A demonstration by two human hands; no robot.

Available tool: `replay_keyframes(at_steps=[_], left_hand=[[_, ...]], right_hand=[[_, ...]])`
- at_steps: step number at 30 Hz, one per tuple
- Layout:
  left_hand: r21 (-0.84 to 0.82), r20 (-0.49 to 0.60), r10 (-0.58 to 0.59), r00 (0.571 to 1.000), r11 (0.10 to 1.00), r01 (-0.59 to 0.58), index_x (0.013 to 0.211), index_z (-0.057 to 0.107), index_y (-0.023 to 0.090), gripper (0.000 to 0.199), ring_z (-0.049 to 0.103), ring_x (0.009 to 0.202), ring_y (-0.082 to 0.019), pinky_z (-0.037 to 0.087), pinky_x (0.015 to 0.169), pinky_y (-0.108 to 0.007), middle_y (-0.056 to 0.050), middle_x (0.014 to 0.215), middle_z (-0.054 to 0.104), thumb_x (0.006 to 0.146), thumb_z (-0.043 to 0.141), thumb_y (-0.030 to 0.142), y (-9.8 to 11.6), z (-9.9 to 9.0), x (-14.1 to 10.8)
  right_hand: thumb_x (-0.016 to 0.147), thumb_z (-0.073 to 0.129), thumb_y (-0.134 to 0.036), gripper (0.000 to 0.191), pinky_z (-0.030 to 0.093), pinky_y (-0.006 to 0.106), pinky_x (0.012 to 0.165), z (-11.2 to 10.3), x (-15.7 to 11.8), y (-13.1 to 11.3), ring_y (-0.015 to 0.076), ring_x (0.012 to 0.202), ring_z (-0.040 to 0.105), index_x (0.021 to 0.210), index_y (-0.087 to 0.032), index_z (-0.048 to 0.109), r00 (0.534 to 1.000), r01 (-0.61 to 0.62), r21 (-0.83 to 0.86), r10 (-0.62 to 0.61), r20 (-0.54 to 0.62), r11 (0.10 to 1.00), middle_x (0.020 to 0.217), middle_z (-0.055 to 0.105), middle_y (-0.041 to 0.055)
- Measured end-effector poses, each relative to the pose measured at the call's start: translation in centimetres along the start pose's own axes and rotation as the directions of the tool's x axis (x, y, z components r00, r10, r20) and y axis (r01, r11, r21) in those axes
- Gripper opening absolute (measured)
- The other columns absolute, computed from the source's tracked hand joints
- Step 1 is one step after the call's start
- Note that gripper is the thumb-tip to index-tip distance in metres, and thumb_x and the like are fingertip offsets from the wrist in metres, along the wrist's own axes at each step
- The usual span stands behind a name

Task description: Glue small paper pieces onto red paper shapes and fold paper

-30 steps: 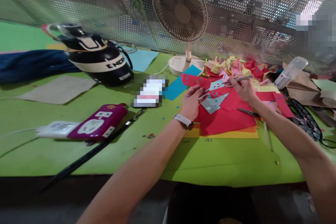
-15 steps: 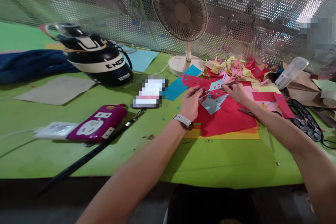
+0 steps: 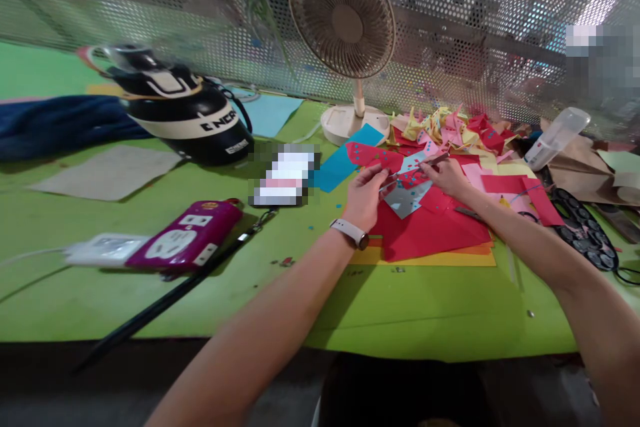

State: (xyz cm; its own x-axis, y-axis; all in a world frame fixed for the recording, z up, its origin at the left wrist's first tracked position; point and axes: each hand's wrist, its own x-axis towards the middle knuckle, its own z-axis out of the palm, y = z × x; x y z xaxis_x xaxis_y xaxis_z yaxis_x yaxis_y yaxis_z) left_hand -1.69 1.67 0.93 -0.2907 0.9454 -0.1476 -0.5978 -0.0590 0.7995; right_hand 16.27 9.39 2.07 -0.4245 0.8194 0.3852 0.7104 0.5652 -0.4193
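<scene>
My left hand (image 3: 366,195), with a watch at the wrist, is closed in a pinch over the paper pile. A thin pale, stick-like item (image 3: 389,185) shows at its fingertips, too small to name. My right hand (image 3: 448,177) grips a slim dark tool (image 3: 436,159), its tip pointing left toward my left hand. Between and under the hands lie a light-blue paper piece (image 3: 401,201) with red and blue dots and a dotted red paper piece (image 3: 373,155). Larger red sheets (image 3: 435,240) spread beneath, over yellow paper (image 3: 430,255).
Crumpled paper scraps (image 3: 450,127) heap up behind, beside a white fan (image 3: 347,23). A phone (image 3: 285,177), a purple power strip (image 3: 187,233) and a black jug (image 3: 200,123) stand left. Scissors (image 3: 469,213), a clear bottle (image 3: 557,139) and a black palette-like tray (image 3: 585,230) lie right.
My right hand and its tool have shifted slightly left, closer to my left hand. My left hand stays almost in place.
</scene>
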Motion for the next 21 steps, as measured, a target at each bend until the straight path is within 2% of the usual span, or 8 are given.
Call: replay_keyframes(at_steps=[8,13,17,21], left_hand=[[-0.012,-0.004,-0.005,1.0,1.0,0.005,0.08,0.063,0.016,0.016,0.07,0.07,-0.016,0.053,0.069,-0.03,-0.002,0.077,0.068,0.068,0.072,0.012,0.0,0.0,-0.1],[-0.009,-0.004,-0.005,1.0,1.0,0.005,0.08,0.063,0.016,0.017,0.071,0.075,-0.017,0.054,0.073,-0.031,-0.003,0.079,0.069,0.067,0.074,0.012,-0.1,-0.1,0.0],[-0.017,-0.016,-0.011,1.0,1.0,0.011,0.08,0.063,0.016,0.017,0.071,0.077,-0.018,0.054,0.074,-0.031,-0.003,0.079,0.07,0.067,0.073,0.012,0.0,0.0,0.1],[-0.013,-0.003,-0.017,1.0,1.0,0.017,0.081,0.062,0.015,0.017,0.072,0.076,-0.017,0.054,0.075,-0.031,-0.003,0.078,0.069,0.068,0.072,0.012,0.0,0.0,0.0]], right_hand=[[0.092,0.053,-0.028,0.023,0.053,0.033,0.087,0.0,0.0,0.0,0.0224,0.094,0.071,0.088,-0.017,0.073,1.0,-0.009,-0.002,0.009,-0.01,1.0,0.096,0.075,0.0102],[0.092,0.054,-0.03,0.023,0.054,0.031,0.085,0.2,0.0,-0.1,0.0207,0.091,0.071,0.091,-0.018,0.073,0.999,-0.032,0.005,0.032,-0.027,0.999,0.094,0.076,0.0084],[0.092,0.054,-0.031,0.024,0.054,0.031,0.083,-0.4,0.0,-0.5,0.0216,0.089,0.072,0.087,-0.017,0.073,0.999,-0.02,0.016,0.021,-0.028,1.0,0.092,0.076,0.009],[0.091,0.053,-0.028,0.022,0.056,0.032,0.078,-1.4,-0.6,-0.7,0.0223,0.084,0.073,0.089,-0.016,0.072,0.999,-0.008,0.11,0.014,-0.05,0.994,0.091,0.076,0.0095]])
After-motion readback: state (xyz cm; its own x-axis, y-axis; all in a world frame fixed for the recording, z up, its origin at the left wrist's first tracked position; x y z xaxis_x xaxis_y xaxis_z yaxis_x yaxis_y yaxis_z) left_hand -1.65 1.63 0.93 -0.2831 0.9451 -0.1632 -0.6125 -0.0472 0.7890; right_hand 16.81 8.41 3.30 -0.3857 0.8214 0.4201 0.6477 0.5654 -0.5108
